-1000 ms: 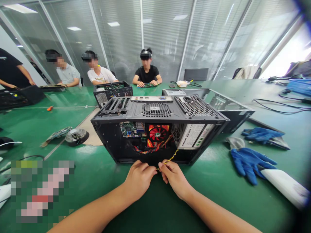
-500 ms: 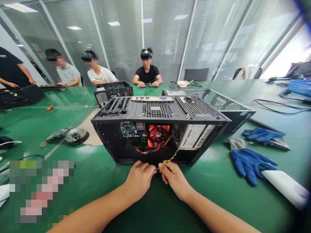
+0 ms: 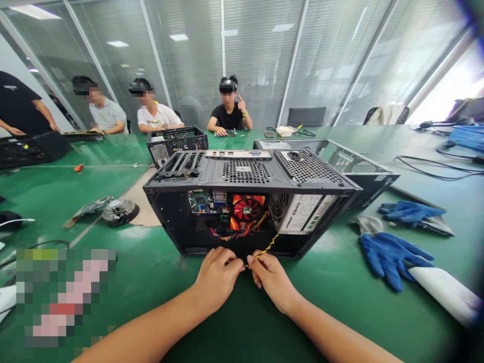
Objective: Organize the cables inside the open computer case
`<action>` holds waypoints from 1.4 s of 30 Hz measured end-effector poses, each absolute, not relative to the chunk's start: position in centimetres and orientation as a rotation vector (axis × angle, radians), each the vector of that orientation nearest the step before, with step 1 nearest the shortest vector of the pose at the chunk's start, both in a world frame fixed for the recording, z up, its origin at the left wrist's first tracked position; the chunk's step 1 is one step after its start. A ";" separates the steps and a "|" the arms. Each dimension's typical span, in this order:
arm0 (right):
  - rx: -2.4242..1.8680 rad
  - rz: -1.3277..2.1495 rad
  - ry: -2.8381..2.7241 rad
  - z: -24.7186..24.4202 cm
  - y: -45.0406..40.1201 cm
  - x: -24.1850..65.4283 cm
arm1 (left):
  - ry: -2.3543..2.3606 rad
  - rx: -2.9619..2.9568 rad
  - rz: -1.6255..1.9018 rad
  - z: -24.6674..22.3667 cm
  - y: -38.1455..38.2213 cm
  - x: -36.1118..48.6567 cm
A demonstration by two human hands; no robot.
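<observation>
A yellow and black twisted cable [image 3: 270, 245] runs out from beside the power supply [image 3: 304, 214] to my hands. My left hand [image 3: 218, 275] pinches it near its end, and my right hand [image 3: 267, 272] pinches it just to the right. Whatever sits at the cable's end is hidden by my fingers. In front of my hands the black computer case [image 3: 212, 174] lies with its open side towards me. Inside are a red CPU fan [image 3: 246, 207], part of a green motherboard [image 3: 200, 201] and a bundle of coloured wires [image 3: 234, 236].
Blue work gloves [image 3: 393, 254] and a white object [image 3: 446, 292] lie at the right. Another open case [image 3: 372, 184] stands behind. At left are a round metal part [image 3: 120, 212] and cardboard [image 3: 147, 201]. Co-workers [image 3: 227, 113] are across the green table [image 3: 124, 272].
The co-worker in black across the table has raised one hand with a finger pointing up. My hands keep almost the same place on the cable.
</observation>
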State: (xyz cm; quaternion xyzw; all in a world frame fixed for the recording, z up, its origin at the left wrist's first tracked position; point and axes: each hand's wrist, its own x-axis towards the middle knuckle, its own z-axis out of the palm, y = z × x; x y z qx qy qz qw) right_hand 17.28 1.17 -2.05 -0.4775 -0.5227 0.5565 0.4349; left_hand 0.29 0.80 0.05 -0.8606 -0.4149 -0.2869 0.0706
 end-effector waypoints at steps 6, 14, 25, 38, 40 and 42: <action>-1.192 1.377 -1.305 -2.3 1.2 17.2 | -1.232 -2.574 -0.757 -0.3 0.8 0.3; -1.199 1.393 -1.297 -2.0 1.1 17.2 | -1.222 -2.577 -0.776 -0.2 0.8 0.4; -1.216 1.384 -1.306 -1.7 1.0 17.2 | -1.197 -2.601 -0.787 -0.1 0.8 0.4; -1.198 1.401 -1.270 -1.7 1.1 17.1 | -1.231 -2.616 -0.730 -0.1 0.8 0.4; -1.191 1.400 -1.257 -1.7 1.1 17.1 | -1.232 -2.618 -0.744 -0.1 0.8 0.4; -1.188 1.399 -1.246 -1.7 1.0 17.1 | -1.237 -2.623 -0.752 0.1 0.7 0.4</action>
